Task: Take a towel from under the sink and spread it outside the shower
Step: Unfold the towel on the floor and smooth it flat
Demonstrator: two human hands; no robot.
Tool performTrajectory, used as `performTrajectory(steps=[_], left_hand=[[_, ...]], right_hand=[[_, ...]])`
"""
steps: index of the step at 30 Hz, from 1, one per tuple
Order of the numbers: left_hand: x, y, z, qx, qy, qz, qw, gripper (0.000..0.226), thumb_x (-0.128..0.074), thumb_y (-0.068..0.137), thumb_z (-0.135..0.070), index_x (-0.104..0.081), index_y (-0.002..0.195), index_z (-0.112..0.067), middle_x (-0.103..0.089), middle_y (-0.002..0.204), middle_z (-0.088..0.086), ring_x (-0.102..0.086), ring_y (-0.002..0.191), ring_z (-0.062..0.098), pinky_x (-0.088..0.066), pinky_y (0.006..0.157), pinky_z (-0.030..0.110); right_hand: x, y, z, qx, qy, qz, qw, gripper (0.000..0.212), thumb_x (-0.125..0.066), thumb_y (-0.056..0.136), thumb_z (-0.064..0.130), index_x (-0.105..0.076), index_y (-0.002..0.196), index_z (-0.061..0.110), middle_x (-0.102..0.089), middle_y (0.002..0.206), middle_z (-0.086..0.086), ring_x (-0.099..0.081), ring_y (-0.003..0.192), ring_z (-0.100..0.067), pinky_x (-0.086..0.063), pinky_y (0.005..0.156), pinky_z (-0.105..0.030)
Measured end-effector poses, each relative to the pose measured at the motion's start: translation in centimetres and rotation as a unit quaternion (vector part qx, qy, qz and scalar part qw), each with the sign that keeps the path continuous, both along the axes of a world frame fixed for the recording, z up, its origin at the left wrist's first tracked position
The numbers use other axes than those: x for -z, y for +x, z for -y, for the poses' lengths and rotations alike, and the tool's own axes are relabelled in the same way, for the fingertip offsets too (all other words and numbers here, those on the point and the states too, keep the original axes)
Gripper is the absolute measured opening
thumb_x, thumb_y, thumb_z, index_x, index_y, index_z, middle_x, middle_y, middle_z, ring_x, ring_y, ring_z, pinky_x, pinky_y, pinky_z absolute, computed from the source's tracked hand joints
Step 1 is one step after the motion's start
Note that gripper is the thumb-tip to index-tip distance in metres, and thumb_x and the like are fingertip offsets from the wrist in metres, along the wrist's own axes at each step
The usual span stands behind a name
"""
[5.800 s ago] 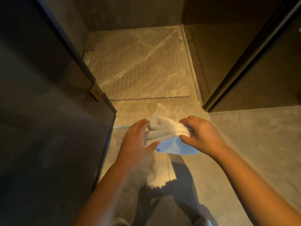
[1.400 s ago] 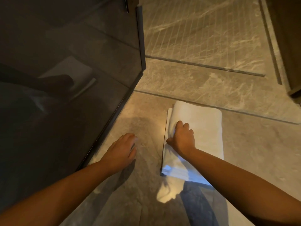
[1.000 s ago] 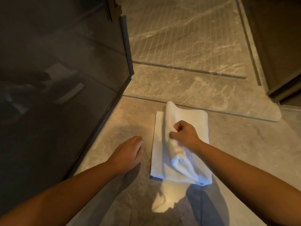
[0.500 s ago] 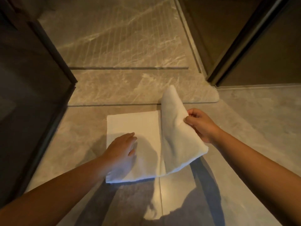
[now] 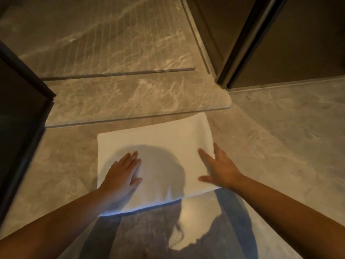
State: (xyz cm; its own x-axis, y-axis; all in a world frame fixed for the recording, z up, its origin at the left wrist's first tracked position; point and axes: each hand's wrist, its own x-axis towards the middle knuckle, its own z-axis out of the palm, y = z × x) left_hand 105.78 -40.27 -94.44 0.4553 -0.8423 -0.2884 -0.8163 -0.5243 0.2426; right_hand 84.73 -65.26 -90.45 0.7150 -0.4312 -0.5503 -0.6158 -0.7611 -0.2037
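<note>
A white towel (image 5: 158, 146) lies flat on the grey floor tiles, just in front of the raised marble threshold (image 5: 130, 98) of the shower. My left hand (image 5: 122, 172) rests palm down on the towel's near left part, fingers together. My right hand (image 5: 218, 167) lies flat on the towel's right edge, fingers spread, gripping nothing. A head-shaped shadow falls across the towel's middle.
The grooved shower floor (image 5: 104, 40) stretches beyond the threshold. A dark glass panel (image 5: 20, 116) stands on the left. A dark door frame (image 5: 240, 45) rises at the upper right. Grey floor tiles (image 5: 289, 131) extend to the right.
My right hand has laid down the folded half it held up and let go. The towel now lies opened out flat, with both palms on it.
</note>
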Motion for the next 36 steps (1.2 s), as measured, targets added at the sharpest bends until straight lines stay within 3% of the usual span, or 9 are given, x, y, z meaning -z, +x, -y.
performTrajectory(steps=[2, 4, 7, 11, 15, 21, 36], left_hand=[[0.1, 0.0, -0.1, 0.002, -0.001, 0.002, 1.0, 0.062, -0.043, 0.091, -0.045, -0.018, 0.143, -0.023, -0.001, 0.157, -0.004, 0.001, 0.143, 0.014, -0.01, 0.115, 0.037], [0.1, 0.1, -0.1, 0.003, 0.002, -0.007, 1.0, 0.063, -0.042, 0.091, -0.046, -0.016, 0.144, -0.024, 0.001, 0.157, -0.004, 0.003, 0.143, 0.012, -0.008, 0.115, 0.037], [-0.1, 0.2, -0.4, -0.005, 0.006, -0.018, 1.0, 0.061, -0.04, 0.092, -0.046, -0.016, 0.144, -0.024, 0.002, 0.157, -0.004, 0.004, 0.143, 0.013, -0.006, 0.115, 0.038], [-0.7, -0.1, -1.8, -0.058, -0.004, -0.017, 0.998, 0.057, -0.045, 0.091, -0.042, -0.026, 0.141, -0.02, -0.006, 0.157, 0.004, -0.003, 0.144, 0.019, -0.011, 0.116, 0.039], [-1.1, -0.7, -3.9, -0.093, 0.009, -0.009, 0.996, 0.058, -0.046, 0.091, -0.043, -0.026, 0.141, -0.021, -0.006, 0.157, 0.006, -0.005, 0.144, 0.019, -0.014, 0.116, 0.039], [-0.6, -0.3, -5.3, -0.032, 0.062, -0.001, 0.998, 0.064, -0.036, 0.093, -0.046, -0.01, 0.145, -0.02, 0.007, 0.157, 0.008, 0.004, 0.144, 0.02, -0.014, 0.114, 0.044], [-1.6, 4.5, -12.3, -0.039, 0.126, 0.03, 0.991, 0.066, -0.032, 0.093, -0.046, -0.001, 0.145, -0.02, 0.01, 0.156, 0.008, 0.005, 0.144, 0.021, -0.012, 0.114, 0.046]], right_hand=[[0.8, -0.3, -0.1, -0.05, -0.028, -0.063, 0.996, 0.096, -0.052, 0.077, 0.065, 0.013, 0.141, 0.036, 0.028, 0.15, -0.018, 0.013, 0.139, -0.039, -0.006, 0.112, -0.058], [1.1, -0.5, 0.2, -0.043, -0.025, -0.082, 0.995, 0.096, -0.049, 0.076, 0.068, 0.016, 0.14, 0.038, 0.032, 0.148, -0.018, 0.018, 0.138, -0.041, -0.004, 0.111, -0.06], [0.6, -0.2, -0.1, -0.049, -0.055, -0.057, 0.996, 0.097, -0.05, 0.075, 0.068, 0.015, 0.14, 0.037, 0.035, 0.146, -0.019, 0.021, 0.137, -0.04, -0.001, 0.111, -0.06], [0.1, 0.5, -0.5, -0.141, -0.127, -0.018, 0.982, 0.097, -0.049, 0.077, 0.066, 0.017, 0.141, 0.032, 0.043, 0.139, -0.014, 0.031, 0.133, -0.036, 0.003, 0.111, -0.058], [0.1, 2.0, -1.0, -0.135, -0.061, -0.083, 0.985, 0.096, -0.053, 0.078, 0.062, 0.012, 0.142, 0.033, 0.027, 0.15, -0.019, 0.026, 0.135, -0.042, 0.0, 0.113, -0.057], [0.7, 4.9, -3.7, -0.098, -0.06, -0.113, 0.987, 0.104, -0.058, 0.072, 0.066, 0.016, 0.139, 0.039, 0.029, 0.148, -0.025, 0.022, 0.134, -0.05, -0.001, 0.109, -0.064], [0.6, 11.8, -10.8, -0.127, -0.044, -0.12, 0.984, 0.108, -0.062, 0.068, 0.066, 0.018, 0.137, 0.044, 0.026, 0.148, -0.026, 0.014, 0.133, -0.055, -0.006, 0.107, -0.067]])
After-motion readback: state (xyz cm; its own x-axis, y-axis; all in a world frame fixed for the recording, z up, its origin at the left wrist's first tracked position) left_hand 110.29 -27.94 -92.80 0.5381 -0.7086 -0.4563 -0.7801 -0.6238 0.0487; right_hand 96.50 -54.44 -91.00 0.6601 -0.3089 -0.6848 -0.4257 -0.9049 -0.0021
